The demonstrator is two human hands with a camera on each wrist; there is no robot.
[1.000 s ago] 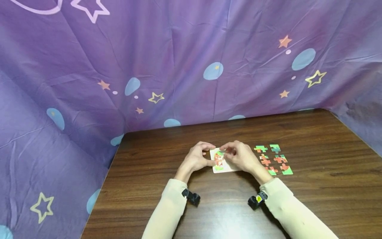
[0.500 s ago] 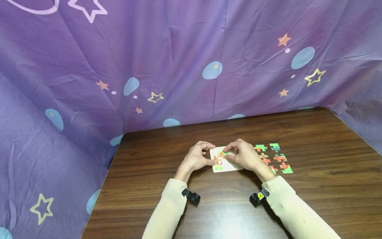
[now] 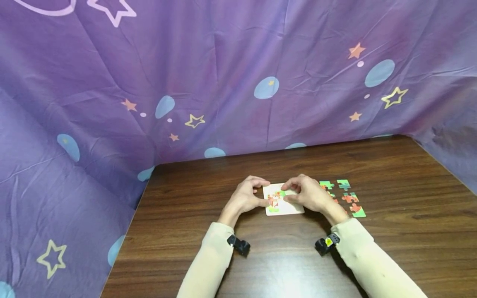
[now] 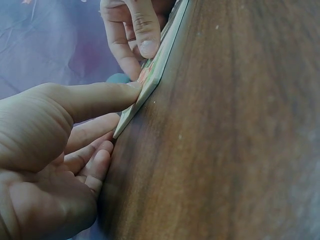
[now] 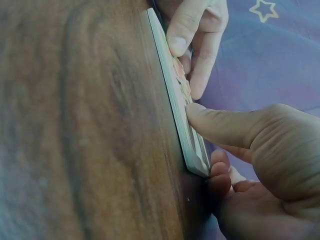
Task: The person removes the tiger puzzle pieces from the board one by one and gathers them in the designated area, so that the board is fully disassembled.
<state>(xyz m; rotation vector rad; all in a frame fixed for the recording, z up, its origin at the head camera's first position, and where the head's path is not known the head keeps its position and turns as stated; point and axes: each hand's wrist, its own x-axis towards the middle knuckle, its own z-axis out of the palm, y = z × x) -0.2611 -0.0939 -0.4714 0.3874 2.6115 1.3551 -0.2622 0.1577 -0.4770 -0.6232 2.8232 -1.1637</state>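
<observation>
A pale jigsaw tray (image 3: 290,209) lies flat on the table, with joined orange and green pieces (image 3: 273,201) in its left part. My left hand (image 3: 244,198) holds the tray at its left side, the thumb over the near left corner and the fingers along the far edge. Over the middle of the tray, my right hand (image 3: 308,194) pinches a green puzzle piece (image 3: 282,193) between thumb and forefinger. In the right wrist view, the right thumb (image 5: 210,120) sits right at the tray's surface, and bare slots show beside it.
Several loose jigsaw pieces (image 3: 350,198) lie to the right of the tray, some partly hidden behind the right hand and wrist. The brown wooden table (image 3: 186,248) runs back to a purple star-patterned curtain (image 3: 223,82).
The right hand has shifted slightly right across the tray, uncovering more orange and green pieces at its left. The right forearm covers more of the loose pieces. The left hand has stayed put.
</observation>
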